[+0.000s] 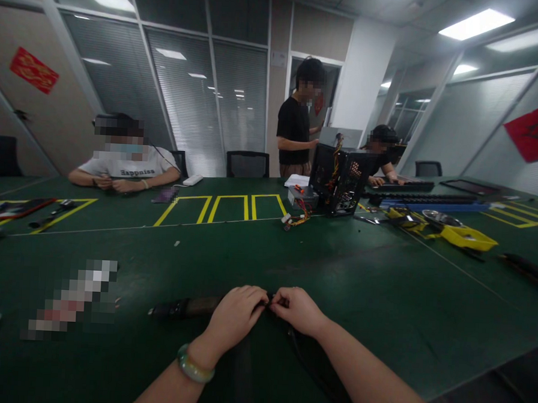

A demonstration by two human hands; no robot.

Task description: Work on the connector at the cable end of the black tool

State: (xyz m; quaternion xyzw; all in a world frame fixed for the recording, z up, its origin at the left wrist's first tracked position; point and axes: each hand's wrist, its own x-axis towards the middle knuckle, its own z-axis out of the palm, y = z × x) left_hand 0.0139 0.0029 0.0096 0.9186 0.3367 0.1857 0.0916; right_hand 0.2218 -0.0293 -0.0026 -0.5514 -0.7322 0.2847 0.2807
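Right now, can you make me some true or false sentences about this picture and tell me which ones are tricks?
1. A bracelet circles the wrist of the left hand. True.
2. The two hands are far apart. False: the right hand is close beside the left hand.
3. A long dark object sticks out leftward from behind the left hand. True.
4. Everyone in the room is sitting. False: a person in a black shirt is standing.
5. In the picture, a yellow tray is right of the black computer case. True.
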